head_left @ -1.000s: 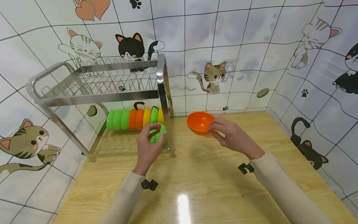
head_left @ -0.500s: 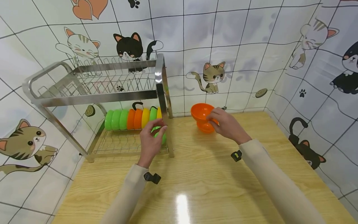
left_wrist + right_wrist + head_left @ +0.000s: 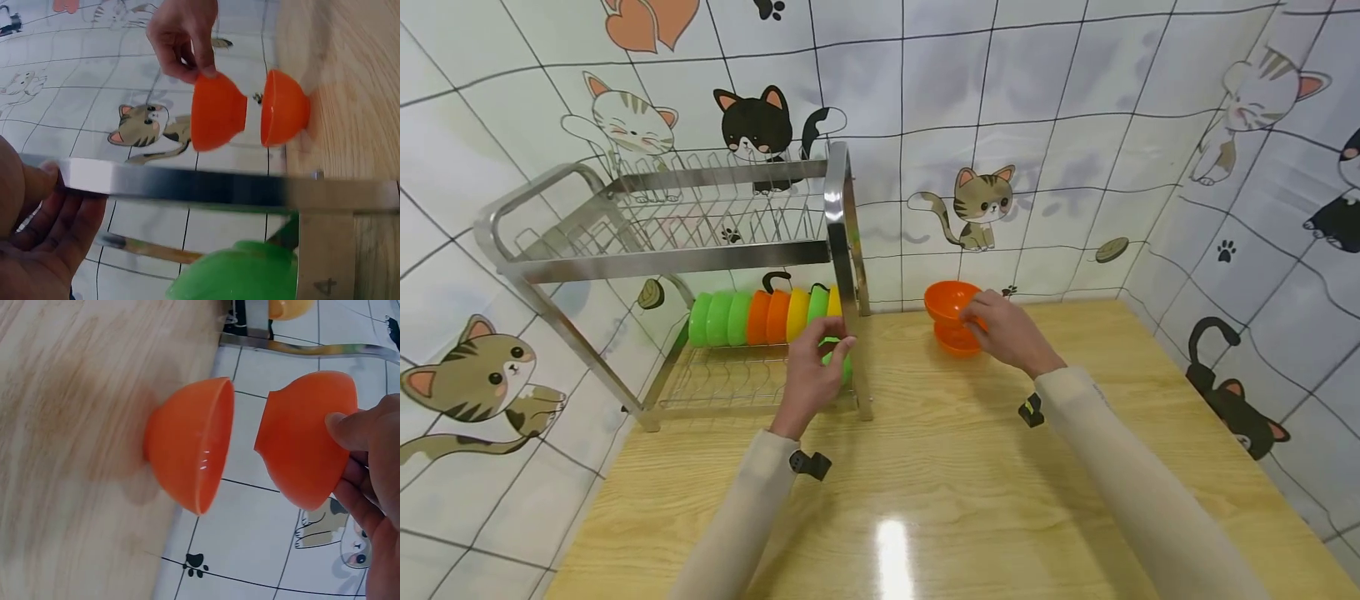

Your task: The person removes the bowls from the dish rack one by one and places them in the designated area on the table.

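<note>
Since 1.0 s ago, R hand (image 3: 1009, 333) has carried its orange bowl (image 3: 950, 302) back toward the wall; bowl now hangs directly above a second orange bowl (image 3: 957, 340) standing on the wooden table (image 3: 940, 467). Wrist views confirm a gap between the two bowls, not touching. R hand: thumb and fingers pinched on upper bowl's wall, firm hold.

L hand (image 3: 814, 375) has shifted only slightly since then, remaining at the dish rack (image 3: 700, 258) lower tier. Fingers curled round a green bowl (image 3: 835, 357) just beside the rack's front-right post (image 3: 847, 275).

Lower tier also holds a row of bowls (image 3: 760, 317) on edge: green, orange, yellow. Upper tier: wire only. Cat-print tile wall (image 3: 1075, 125) behind and to R.
</note>
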`<state>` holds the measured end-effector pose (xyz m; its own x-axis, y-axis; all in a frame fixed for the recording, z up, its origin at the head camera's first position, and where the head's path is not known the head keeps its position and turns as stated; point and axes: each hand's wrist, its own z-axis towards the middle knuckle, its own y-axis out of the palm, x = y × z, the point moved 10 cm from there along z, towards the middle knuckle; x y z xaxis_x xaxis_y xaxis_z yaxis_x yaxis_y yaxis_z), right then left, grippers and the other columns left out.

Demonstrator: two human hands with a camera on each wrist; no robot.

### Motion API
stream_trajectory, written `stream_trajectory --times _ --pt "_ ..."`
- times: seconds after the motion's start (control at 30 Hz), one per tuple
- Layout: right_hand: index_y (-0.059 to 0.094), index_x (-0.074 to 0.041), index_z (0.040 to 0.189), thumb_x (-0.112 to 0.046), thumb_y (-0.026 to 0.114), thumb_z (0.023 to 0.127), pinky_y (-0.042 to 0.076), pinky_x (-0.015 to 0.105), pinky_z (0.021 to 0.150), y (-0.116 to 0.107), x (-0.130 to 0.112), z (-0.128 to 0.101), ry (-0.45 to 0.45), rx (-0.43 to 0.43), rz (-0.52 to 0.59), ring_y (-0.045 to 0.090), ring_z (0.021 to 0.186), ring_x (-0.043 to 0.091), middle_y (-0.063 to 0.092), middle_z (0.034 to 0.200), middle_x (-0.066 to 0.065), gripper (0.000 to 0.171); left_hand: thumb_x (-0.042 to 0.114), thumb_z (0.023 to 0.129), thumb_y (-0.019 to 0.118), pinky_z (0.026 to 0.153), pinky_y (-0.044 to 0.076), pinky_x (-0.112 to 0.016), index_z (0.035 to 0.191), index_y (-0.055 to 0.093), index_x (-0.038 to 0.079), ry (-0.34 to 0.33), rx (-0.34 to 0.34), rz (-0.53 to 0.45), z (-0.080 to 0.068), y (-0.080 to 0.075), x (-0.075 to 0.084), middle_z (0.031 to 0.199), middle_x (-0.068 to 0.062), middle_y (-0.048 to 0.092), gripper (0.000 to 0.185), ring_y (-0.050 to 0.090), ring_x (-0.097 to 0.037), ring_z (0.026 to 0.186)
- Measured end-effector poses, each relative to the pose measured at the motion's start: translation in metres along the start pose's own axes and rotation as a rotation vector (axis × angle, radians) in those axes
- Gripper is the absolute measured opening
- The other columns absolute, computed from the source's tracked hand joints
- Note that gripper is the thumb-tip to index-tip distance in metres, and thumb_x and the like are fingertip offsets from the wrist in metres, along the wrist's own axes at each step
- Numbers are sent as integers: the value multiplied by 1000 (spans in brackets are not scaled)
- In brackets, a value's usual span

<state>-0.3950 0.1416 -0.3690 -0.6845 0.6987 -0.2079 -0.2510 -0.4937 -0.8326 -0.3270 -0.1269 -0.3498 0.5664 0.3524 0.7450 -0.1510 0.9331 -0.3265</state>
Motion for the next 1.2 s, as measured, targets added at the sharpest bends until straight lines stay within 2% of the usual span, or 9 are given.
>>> stream_trajectory --times 0.1,0.2,0.47,0.67,0.87,1.0,1.2 --pt "75 -3 98 1 76 88 59 41 81 6 7 -3 15 0 -11 62 94 27 68 100 9 10 6 97 68 90 61 -48 113 61 -4 46 -35 -11 1 2 1 101 -16 64 20 67 -25 96" --pt "75 -3 97 2 76 87 59 42 83 12 13 -6 25 0 -17 62 94 27 69 99 9 11 6 97 69 89 62 -46 112 61 -5 64 -54 -22 1 3 0 100 -15 64 20 67 -23 96" --pt "77 -4 98 -1 75 88 60 42 85 38 22 -16 65 -76 -40 64 95 27 69 100 9 11 3 97 67 89 62 -37 111 59 -3 70 -65 -6 -1 1 -1 102 -16 63 17 65 -24 96" --pt "78 -3 95 -1 77 87 60 42 82 46 22 -22 52 -76 -65 64 92 26 69 98 9 8 3 97 68 88 62 -44 111 59 -3 74 -63 -11 -1 3 -2 101 -16 63 17 65 -24 95" --pt "78 -4 95 -1 77 87 60 42 83 54 26 -27 68 -88 -68 65 92 26 70 100 9 9 5 97 69 87 62 -36 110 61 -1 75 -50 -15 -2 2 -4 100 -14 64 17 66 -22 94" --pt "79 -5 97 -1 78 87 60 44 88 57 28 -28 86 -112 -54 66 97 27 71 102 10 10 2 96 69 88 62 -45 111 61 -4 69 -41 -15 -2 2 -5 101 -18 64 18 65 -27 94" --pt "78 -3 97 0 78 87 60 44 85 57 34 -27 102 -132 -45 66 97 28 70 103 10 11 -7 94 67 90 59 -56 111 58 -10 49 -40 -12 1 4 -2 101 -25 61 19 63 -37 93"
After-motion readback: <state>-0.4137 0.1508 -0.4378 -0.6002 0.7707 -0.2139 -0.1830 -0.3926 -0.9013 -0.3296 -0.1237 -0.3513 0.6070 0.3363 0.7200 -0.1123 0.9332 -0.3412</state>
